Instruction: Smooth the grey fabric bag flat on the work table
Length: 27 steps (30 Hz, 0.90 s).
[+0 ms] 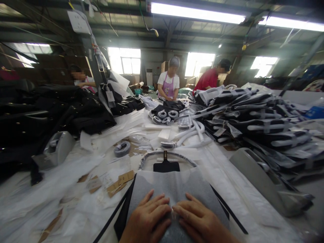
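Note:
A black handbag [165, 166] lies flat on the table in front of me, its wrapped handle arching away at the far side. A sheet of grey foam wrap [174, 187] covers most of it. My left hand [148, 221] and my right hand [199, 221] rest side by side, palms down, on the near part of the wrap, fingertips almost meeting over a small piece of clear tape or plastic. Neither hand grips anything; the fingers are spread flat.
A grey tape dispenser [57, 148] stands at left, another [263, 179] at right. Stacked wrapped bags [260, 125] fill the right, black bags [37, 114] the left. Cardboard tags [118, 182], a tape roll [122, 148] and white sheets litter the table. Three people work at the far end.

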Motion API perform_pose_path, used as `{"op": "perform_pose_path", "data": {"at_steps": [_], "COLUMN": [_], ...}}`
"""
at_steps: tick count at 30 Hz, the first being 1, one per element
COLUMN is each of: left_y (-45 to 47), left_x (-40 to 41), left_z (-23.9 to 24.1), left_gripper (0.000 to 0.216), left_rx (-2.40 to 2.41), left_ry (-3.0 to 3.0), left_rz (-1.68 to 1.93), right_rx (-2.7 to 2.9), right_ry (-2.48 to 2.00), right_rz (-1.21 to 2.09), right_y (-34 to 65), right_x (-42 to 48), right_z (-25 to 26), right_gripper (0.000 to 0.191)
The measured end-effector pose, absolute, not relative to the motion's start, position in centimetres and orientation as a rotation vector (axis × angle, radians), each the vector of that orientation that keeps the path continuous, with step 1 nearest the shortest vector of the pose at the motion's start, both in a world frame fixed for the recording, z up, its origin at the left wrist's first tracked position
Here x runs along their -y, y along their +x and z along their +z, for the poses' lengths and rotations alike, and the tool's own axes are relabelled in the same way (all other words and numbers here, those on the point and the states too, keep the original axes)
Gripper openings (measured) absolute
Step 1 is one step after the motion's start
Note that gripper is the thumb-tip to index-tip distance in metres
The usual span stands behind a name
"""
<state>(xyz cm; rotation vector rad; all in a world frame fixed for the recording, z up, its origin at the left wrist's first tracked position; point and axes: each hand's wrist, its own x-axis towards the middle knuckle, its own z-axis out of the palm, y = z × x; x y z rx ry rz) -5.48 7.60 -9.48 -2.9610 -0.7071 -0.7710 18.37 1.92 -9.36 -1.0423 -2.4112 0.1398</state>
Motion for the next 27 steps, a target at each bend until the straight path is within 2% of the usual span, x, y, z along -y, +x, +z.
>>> {"op": "perform_pose_path", "data": {"at_steps": [5, 12, 21, 24, 27], "left_y": [-5.7, -5.4, -5.0, -5.0, -4.9], "left_x": [-7.5, -7.6, -7.5, -7.4, -7.4], "left_z": [-9.9, -9.6, -9.5, -9.7, -9.9], "left_gripper": [0.023, 0.022, 0.02, 0.017, 0.018], "left_rx": [0.626, 0.554, 0.575, 0.648, 0.724], "left_ry": [-2.93, -2.915, -2.834, -2.787, -2.767], "left_rz": [-0.88, -0.848, -0.672, -0.801, -0.971], "right_rx": [2.426, 2.45, 2.59, 2.558, 2.474], "right_ry": [-1.023, -1.051, -1.235, -1.226, -1.246], "right_rz": [0.02, 0.029, 0.455, 0.518, 0.377], "right_y": [18.2, 18.2, 18.5, 19.0, 19.2], "right_x": [-1.9, -1.8, -3.9, -4.4, -3.7], "right_z": [-9.0, -9.3, -5.7, -5.7, -7.0], "right_gripper": [0.037, 0.035, 0.032, 0.03, 0.027]}}
